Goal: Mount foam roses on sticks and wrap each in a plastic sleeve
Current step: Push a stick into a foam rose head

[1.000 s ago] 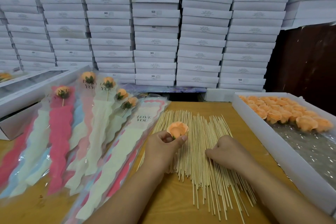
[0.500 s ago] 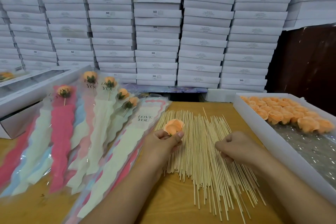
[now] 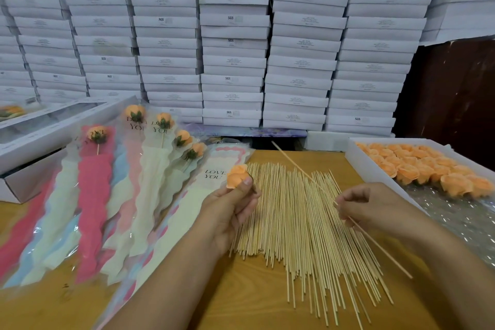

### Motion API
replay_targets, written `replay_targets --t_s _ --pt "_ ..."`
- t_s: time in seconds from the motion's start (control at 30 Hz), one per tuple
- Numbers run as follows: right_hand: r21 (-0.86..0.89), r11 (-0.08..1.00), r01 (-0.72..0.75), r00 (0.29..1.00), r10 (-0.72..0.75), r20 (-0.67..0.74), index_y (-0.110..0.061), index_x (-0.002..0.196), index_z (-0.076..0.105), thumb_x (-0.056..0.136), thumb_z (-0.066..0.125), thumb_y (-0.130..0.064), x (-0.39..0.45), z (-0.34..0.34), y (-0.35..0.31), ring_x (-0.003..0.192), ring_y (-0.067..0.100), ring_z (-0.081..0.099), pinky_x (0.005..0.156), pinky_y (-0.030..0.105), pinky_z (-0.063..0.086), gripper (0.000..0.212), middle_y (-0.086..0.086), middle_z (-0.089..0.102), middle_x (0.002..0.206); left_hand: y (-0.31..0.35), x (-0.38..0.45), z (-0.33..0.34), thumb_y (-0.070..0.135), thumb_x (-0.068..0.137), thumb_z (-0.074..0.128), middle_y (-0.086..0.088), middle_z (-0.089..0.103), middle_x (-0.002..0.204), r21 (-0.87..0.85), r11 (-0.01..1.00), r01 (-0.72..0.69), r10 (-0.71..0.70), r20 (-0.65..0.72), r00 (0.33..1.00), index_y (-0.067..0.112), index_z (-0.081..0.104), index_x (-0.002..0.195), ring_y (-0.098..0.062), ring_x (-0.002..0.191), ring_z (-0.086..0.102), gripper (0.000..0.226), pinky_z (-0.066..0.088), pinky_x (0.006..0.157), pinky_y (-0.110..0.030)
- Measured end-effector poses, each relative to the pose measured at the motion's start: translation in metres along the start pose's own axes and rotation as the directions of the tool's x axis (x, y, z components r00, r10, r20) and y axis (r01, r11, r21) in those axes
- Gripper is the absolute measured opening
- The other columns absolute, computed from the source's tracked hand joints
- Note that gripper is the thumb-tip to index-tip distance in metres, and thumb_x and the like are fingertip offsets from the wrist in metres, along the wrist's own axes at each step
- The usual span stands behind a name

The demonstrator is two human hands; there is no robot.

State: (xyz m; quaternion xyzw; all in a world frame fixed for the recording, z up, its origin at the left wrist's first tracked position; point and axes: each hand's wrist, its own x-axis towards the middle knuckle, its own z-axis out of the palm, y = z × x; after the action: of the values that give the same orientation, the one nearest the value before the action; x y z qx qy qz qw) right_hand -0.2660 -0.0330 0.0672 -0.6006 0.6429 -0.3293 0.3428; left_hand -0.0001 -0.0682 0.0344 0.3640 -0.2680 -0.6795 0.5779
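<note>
The foam rose (image 3: 237, 176) sits pinched at the fingertips of your left hand (image 3: 230, 211), thumb pressed on its side, raised over the left edge of the stick pile (image 3: 302, 225). Your right hand (image 3: 375, 206) has its fingers closed round one stick (image 3: 300, 167), gripped past its middle. That stick is lifted clear of the pile and runs diagonally: its far tip points up and to the left toward the stacked white boxes (image 3: 233, 43), its near end trails down to the right past your wrist. The rose lies to the left of that far tip and nearer to you, well apart from it. So the tip, not the trailing end, looks like the end to bring to the rose's underside, by swinging it left while you turn the base toward it. Finished wrapped roses (image 3: 139, 169) fan out on the left; the tray (image 3: 361, 161) of loose roses stands at your right.
</note>
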Motion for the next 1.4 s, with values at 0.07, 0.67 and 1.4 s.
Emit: replay_targets --t_s 0.07,0.67,1.4 --pt "-0.025 1.0 0.013 1.0 -0.013 -0.021 -0.017 0.089 0.076 0.09 0.069 -0.01 -0.001 -0.003 0.001 0.06 0.009 0.067 0.056 0.018 0.052 0.009 0.003 0.074 0.07 0.003 0.001 -0.001 0.016 0.07 0.077 -0.019 0.076 0.091 -0.047 0.999 -0.002 0.001 -0.013 1.0 -0.005 0.069 0.105 -0.017 0.075 0.075 0.041 0.062 0.065 -0.022" --pt "-0.126 0.992 -0.019 0.996 0.029 0.078 -0.008 0.09 0.076 0.09 0.069 -0.003 -0.008 -0.014 0.001 0.069 0.013 0.067 0.063 0.02 0.058 0.009 0.011 0.073 0.079 0.006 0.004 -0.003 0.011 0.077 0.074 -0.016 0.075 0.076 -0.23 0.973 -0.033 0.016 -0.072 0.997 -0.003 0.07 0.087 -0.016 0.062 0.074 0.018 0.06 0.054 -0.023" --pt "-0.126 0.992 0.003 0.997 0.007 0.081 -0.017 0.085 0.077 0.088 0.072 -0.008 -0.003 -0.008 0.005 0.059 0.003 0.066 0.057 0.015 0.05 0.011 0.0 0.074 0.07 0.005 0.002 0.0 0.008 0.087 0.07 -0.016 0.075 0.079 -0.192 0.98 -0.047 0.032 -0.083 0.996 -0.002 0.069 0.091 -0.016 0.066 0.073 0.011 0.062 0.066 -0.025"
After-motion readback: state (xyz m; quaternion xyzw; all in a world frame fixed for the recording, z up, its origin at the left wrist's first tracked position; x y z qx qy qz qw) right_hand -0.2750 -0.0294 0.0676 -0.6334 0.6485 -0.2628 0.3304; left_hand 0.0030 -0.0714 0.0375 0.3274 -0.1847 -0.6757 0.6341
